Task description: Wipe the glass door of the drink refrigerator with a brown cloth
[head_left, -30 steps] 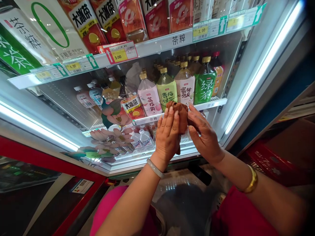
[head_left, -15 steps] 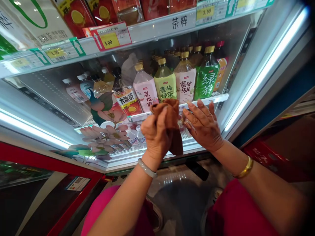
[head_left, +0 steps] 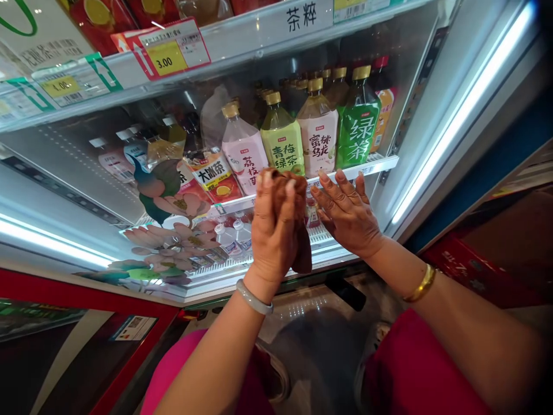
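Observation:
My left hand (head_left: 274, 230) grips a brown cloth (head_left: 302, 248), which is bunched under the fingers and hangs down on the right side. Beside it, my right hand (head_left: 348, 216) is open with its fingers spread, near the front edge of the bottle shelf (head_left: 380, 167); contact is unclear. Behind the hands stand a pink-labelled bottle (head_left: 246, 153), a yellow-green bottle (head_left: 283, 141), a pale pink bottle (head_left: 318, 132) and a green bottle (head_left: 358, 127), all with gold caps.
An upper shelf (head_left: 250, 37) with price tags crosses above. Light strips run along the cooler's left (head_left: 52, 239) and right (head_left: 466, 109) sides. A flower decal (head_left: 173, 230) overlaps the lower left. My knees flank the floor below, and a red box (head_left: 479, 265) stands at right.
The fingers of my left hand have straightened somewhat over the cloth. My right hand has shifted slightly left, still spread. The shelves and bottles sit a little further left in view.

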`<state>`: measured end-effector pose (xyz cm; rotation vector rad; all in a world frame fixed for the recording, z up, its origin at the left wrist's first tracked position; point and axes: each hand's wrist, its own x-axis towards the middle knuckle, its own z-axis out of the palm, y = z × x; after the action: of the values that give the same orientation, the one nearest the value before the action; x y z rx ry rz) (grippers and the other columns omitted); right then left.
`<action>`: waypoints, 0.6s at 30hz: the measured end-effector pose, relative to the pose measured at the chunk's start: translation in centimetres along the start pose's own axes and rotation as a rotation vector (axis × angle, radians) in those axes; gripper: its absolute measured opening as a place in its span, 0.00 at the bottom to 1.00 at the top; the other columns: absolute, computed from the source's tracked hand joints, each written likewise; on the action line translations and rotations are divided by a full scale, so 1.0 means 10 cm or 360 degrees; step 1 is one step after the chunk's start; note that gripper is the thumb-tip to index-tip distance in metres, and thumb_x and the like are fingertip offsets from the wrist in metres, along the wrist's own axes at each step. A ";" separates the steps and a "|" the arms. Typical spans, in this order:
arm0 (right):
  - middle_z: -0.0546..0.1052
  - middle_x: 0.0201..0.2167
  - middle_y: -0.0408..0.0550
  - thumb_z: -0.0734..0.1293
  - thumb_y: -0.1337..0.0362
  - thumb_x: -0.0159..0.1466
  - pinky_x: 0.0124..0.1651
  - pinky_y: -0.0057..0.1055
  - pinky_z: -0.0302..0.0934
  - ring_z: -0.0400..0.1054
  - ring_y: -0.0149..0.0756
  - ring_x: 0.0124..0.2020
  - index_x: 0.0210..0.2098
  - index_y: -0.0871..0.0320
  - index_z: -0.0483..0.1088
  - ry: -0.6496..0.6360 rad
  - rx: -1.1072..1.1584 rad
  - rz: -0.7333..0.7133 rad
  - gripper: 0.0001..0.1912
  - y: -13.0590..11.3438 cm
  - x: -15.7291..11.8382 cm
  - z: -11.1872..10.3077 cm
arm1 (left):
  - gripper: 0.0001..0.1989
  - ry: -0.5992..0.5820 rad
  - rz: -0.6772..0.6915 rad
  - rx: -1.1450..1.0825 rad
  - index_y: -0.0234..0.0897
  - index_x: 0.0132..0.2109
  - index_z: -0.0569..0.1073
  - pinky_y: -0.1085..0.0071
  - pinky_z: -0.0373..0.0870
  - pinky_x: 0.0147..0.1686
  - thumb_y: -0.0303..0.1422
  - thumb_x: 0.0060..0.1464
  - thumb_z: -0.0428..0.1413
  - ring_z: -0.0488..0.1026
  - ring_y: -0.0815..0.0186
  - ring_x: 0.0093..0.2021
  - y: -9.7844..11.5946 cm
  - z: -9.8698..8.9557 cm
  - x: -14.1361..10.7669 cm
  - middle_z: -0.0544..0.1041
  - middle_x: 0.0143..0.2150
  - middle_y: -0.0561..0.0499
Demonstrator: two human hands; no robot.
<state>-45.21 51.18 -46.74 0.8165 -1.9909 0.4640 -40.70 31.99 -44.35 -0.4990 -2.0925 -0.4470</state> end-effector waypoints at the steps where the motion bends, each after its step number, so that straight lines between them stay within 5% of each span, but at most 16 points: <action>1: 0.60 0.75 0.42 0.63 0.66 0.73 0.80 0.62 0.38 0.52 0.44 0.77 0.78 0.37 0.39 -0.0001 0.0004 0.0004 0.41 0.01 0.00 0.00 | 0.43 0.0124 -0.0025 0.0032 0.66 0.77 0.30 0.46 0.45 0.79 0.25 0.72 0.47 0.35 0.54 0.81 -0.01 -0.01 0.01 0.27 0.82 0.61; 3: 0.61 0.74 0.41 0.63 0.66 0.73 0.81 0.61 0.37 0.52 0.44 0.77 0.77 0.37 0.39 0.0025 0.0011 0.0012 0.42 0.02 -0.01 0.03 | 0.41 0.0282 0.0007 0.0069 0.62 0.78 0.34 0.47 0.48 0.78 0.25 0.73 0.47 0.37 0.56 0.81 0.03 0.02 -0.03 0.30 0.83 0.59; 7: 0.63 0.73 0.42 0.63 0.63 0.74 0.82 0.55 0.35 0.52 0.41 0.77 0.78 0.39 0.41 0.0161 -0.0035 -0.0003 0.39 0.01 -0.01 0.10 | 0.40 0.0031 0.0226 -0.0010 0.56 0.79 0.36 0.52 0.59 0.75 0.27 0.72 0.49 0.47 0.56 0.80 0.16 0.17 -0.20 0.41 0.82 0.51; 14: 0.62 0.74 0.42 0.61 0.65 0.74 0.82 0.53 0.33 0.46 0.36 0.79 0.78 0.43 0.42 0.0199 -0.0055 -0.0058 0.38 -0.01 0.01 0.07 | 0.37 0.0317 0.0174 -0.0128 0.58 0.78 0.43 0.51 0.45 0.79 0.26 0.72 0.49 0.37 0.55 0.81 0.06 0.06 0.05 0.33 0.83 0.57; 18: 0.63 0.73 0.42 0.60 0.63 0.75 0.82 0.51 0.34 0.48 0.36 0.78 0.78 0.45 0.45 0.0197 -0.0078 -0.0029 0.35 -0.02 0.01 0.07 | 0.34 0.0189 0.0224 -0.0217 0.56 0.78 0.49 0.52 0.47 0.79 0.29 0.72 0.51 0.42 0.57 0.81 0.17 0.22 -0.08 0.45 0.82 0.54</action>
<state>-45.59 50.59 -46.98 0.7567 -1.8723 0.4430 -40.93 34.33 -45.98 -0.6785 -1.9072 -0.5260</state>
